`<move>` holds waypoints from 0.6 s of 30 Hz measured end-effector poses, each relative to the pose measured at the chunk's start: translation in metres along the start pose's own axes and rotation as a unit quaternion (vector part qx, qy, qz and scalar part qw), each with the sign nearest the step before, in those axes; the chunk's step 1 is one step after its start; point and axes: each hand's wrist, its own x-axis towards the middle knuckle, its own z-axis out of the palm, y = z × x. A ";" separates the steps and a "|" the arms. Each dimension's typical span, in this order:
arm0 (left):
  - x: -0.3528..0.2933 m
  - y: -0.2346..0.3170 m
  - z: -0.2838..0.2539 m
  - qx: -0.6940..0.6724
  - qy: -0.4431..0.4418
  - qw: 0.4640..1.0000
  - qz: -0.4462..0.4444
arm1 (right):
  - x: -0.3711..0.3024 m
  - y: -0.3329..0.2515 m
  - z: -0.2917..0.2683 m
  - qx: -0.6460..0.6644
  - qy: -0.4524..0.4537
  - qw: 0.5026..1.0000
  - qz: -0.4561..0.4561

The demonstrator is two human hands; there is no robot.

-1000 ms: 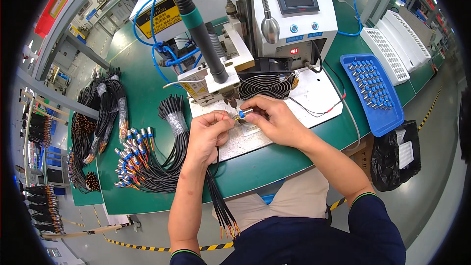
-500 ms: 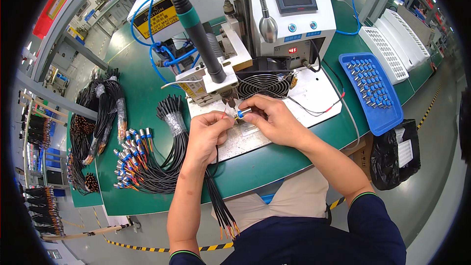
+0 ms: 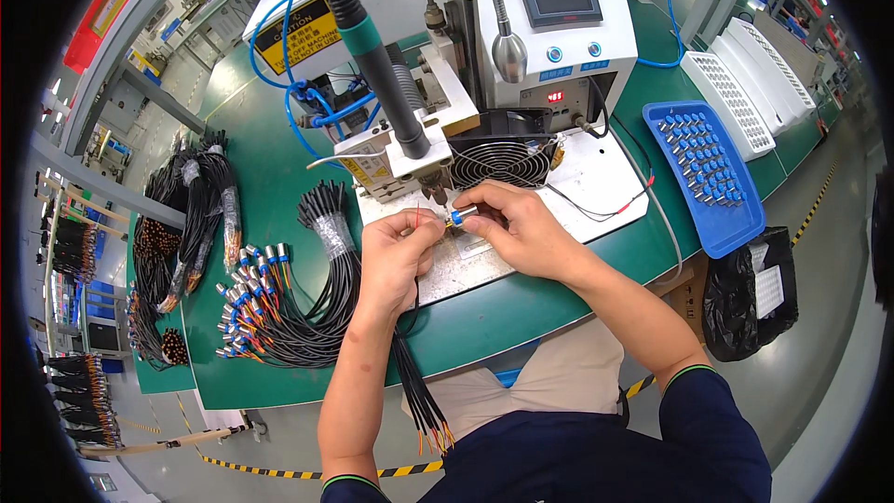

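Note:
My left hand [image 3: 399, 256] is closed in a pinch on the stripped end of a black cable [image 3: 415, 303]; a thin red wire [image 3: 417, 215] sticks up past the fingertips. Between the thumb and fingers of my right hand [image 3: 521, 228] is a small silver connector with a blue band [image 3: 461, 216], its wire side toward my left hand. Both hands meet just below the soldering machine's tip [image 3: 435, 191], over the white base plate [image 3: 447, 281]. Whether wire and connector touch is too small to make out.
A bundle of black cables [image 3: 328, 233] with finished connectors [image 3: 247, 303] lies to the left. More cables [image 3: 419, 391] hang over the front table edge. To the right are a blue tray [image 3: 712, 233] of connectors and white perforated trays [image 3: 728, 98]. A fan [image 3: 503, 160] stands behind my hands.
My left hand has shifted very slightly, and the red wire now points more upright. My right hand keeps its hold on the connector in nearly the same place.

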 end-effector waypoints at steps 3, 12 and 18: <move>0.000 0.000 0.001 -0.006 0.002 1.000 0.001 | 0.000 0.002 0.001 0.004 0.006 1.000 -0.005; -0.002 0.001 0.003 -0.001 0.006 1.000 0.004 | -0.001 0.004 0.001 -0.007 0.009 1.000 -0.022; -0.002 0.001 0.005 -0.003 0.008 1.000 0.008 | -0.001 0.001 0.000 -0.006 0.006 1.000 -0.016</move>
